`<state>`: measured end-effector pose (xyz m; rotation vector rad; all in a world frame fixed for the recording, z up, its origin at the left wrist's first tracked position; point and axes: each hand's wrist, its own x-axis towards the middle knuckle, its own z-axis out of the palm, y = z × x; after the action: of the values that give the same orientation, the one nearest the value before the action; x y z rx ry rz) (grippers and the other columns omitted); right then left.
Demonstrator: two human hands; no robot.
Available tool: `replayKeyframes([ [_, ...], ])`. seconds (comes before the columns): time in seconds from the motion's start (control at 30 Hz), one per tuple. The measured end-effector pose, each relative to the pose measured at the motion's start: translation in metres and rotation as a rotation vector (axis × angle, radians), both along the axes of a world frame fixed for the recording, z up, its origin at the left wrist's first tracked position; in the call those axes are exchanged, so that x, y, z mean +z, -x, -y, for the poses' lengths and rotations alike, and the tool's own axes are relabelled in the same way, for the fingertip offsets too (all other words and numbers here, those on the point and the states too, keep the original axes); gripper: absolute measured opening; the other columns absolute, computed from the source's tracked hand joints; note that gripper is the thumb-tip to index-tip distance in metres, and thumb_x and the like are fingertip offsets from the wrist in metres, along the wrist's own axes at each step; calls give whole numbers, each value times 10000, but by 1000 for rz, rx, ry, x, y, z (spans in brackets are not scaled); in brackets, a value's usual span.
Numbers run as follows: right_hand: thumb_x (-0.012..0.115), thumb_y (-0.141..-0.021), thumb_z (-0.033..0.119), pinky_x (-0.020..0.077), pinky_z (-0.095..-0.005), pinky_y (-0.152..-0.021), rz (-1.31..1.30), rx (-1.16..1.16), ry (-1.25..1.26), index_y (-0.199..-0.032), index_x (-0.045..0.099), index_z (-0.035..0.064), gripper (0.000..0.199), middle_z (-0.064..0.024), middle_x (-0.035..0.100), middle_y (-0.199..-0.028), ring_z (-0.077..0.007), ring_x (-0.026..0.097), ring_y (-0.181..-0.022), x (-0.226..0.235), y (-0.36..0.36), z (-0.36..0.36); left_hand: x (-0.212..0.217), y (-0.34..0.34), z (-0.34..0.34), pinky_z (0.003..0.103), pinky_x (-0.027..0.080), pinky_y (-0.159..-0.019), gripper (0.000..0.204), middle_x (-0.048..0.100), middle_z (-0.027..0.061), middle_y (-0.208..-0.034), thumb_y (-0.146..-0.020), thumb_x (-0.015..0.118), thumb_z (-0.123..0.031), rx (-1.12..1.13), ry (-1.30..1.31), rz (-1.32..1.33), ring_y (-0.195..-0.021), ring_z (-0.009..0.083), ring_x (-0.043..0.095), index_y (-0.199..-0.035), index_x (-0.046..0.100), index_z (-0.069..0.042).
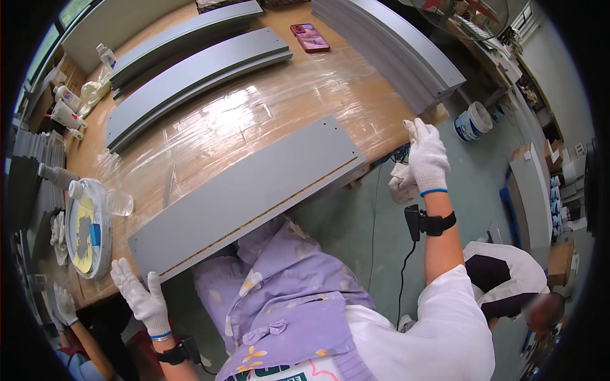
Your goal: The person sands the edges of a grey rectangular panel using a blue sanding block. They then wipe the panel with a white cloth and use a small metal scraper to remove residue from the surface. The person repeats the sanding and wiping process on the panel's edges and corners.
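Observation:
A long grey panel [248, 190] lies slantwise along the near edge of the table, with a brown groove running beside its near side and small holes at its ends. By the panel's left near corner is my left hand [143, 297], in a white glove, fingers spread and holding nothing. Its thumb is close to the corner; I cannot tell if it touches. My right hand [428, 155], also gloved, is raised past the panel's right end with fingers stretched out, apart from the board. A crumpled white cloth or glove [401, 184] shows just beside it.
Stacked grey panels [203, 73] lie farther back, with another stack [400, 57] at the far right. A phone [310, 38] rests between them. At left stand a round tray [105, 244] and bottles [58, 174]. Other people [508, 273] are near both sides; a bucket [473, 120] stands right.

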<state>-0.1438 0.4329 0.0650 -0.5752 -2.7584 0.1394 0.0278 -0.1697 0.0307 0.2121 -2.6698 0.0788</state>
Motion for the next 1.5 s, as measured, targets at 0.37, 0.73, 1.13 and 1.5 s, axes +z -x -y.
replayKeyframes([
  [0.37,606,-895,117,479,-435,-1007,94,436,143,-1390,534,168,503,-137,528,-1359,-358,566,-1183,-17,0,53,5,30,-35,429,448,-1057,678,616,127,-1308,-665,770,-43,-431,53,73,-1213,331,576,-1317,594,-111],
  [0.73,652,-784,77,547,-396,-905,-500,1343,263,-1268,604,62,486,-186,597,-1266,-342,640,-1073,111,-10,310,112,98,-77,397,531,-694,263,675,116,-891,-880,679,-279,-434,-144,70,-786,330,661,-1077,655,-107],
  [1.13,601,-817,-68,571,-382,-794,-641,1107,445,-1125,659,0,320,-150,701,-1002,-315,697,-904,55,113,181,72,52,22,358,430,-671,395,518,87,-748,-991,555,-417,-259,-269,-150,-692,252,528,-880,601,-41],
  [1.5,464,-1014,171,507,-285,-754,-302,598,1480,-1054,650,16,246,-75,626,-1084,-131,591,-873,-116,190,30,-27,63,3,360,364,-1101,682,576,145,-1299,-1050,313,-555,-10,-1687,-786,-1235,215,500,-1302,541,36],
])
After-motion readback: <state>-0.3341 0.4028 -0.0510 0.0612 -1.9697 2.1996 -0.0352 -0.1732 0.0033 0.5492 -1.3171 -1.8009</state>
